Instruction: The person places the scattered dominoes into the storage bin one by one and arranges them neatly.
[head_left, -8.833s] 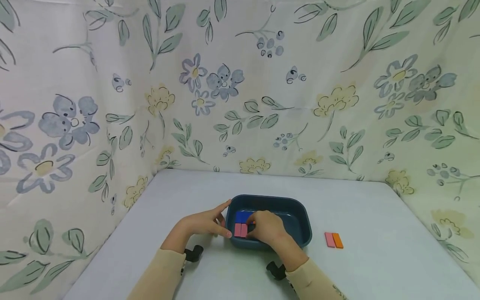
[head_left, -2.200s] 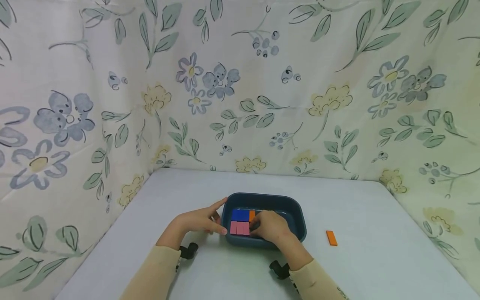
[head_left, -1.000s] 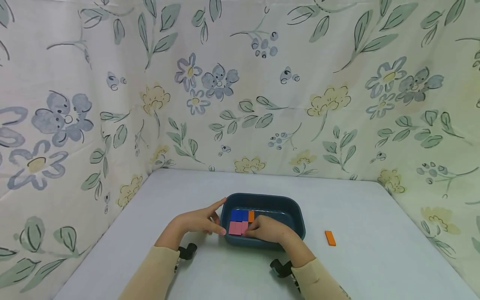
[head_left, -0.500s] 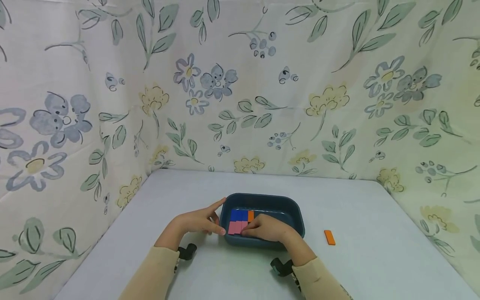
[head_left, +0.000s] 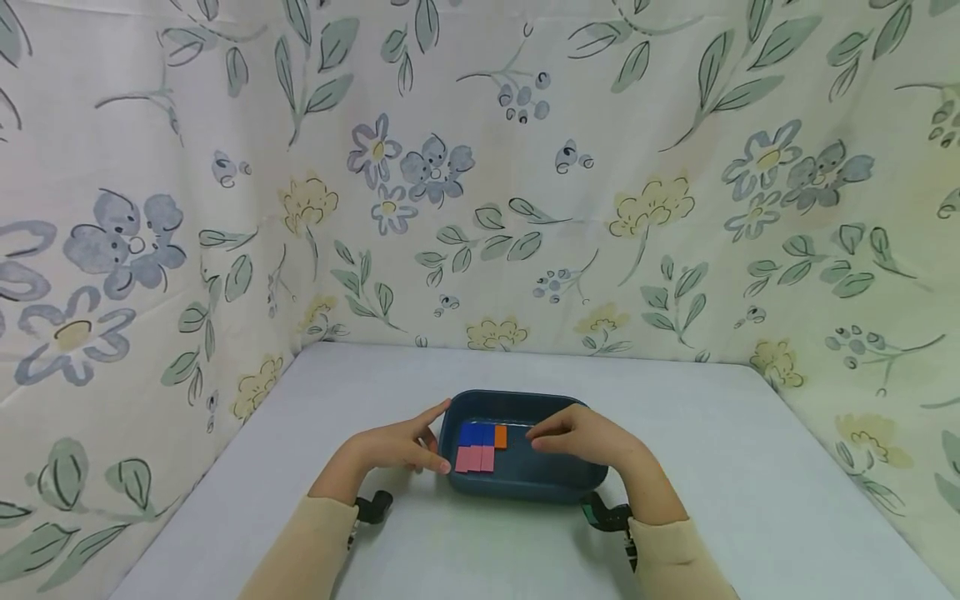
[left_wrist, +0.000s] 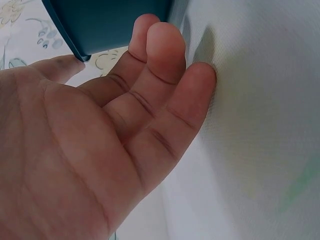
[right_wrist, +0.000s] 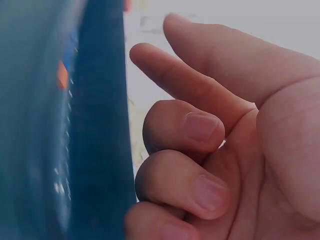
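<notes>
A dark teal box [head_left: 528,490] stands on the white table, with flat tiles laid flat in its left part. Blue tiles [head_left: 476,434] and one orange tile [head_left: 501,437] form the far row; pink tiles [head_left: 475,458] lie side by side in front of them. My left hand [head_left: 393,446] touches the box's left end, index finger at the far corner and thumb near the front corner. Its other fingers, loosely bent, show in the left wrist view. My right hand [head_left: 588,435] hovers over the box's right part, holding nothing, thumb and index finger extended and the others curled.
The white table [head_left: 750,467] reaches back to a floral cloth [head_left: 480,250] hanging behind and at the left. Black wrist cameras [head_left: 375,506] sit under both wrists. The table spot where a loose orange tile lay is hidden behind my right forearm.
A pink tile has joined the pink row from the table at the right. My right hand has let go of the tiles and moved right, upward. My left hand stays at the box.
</notes>
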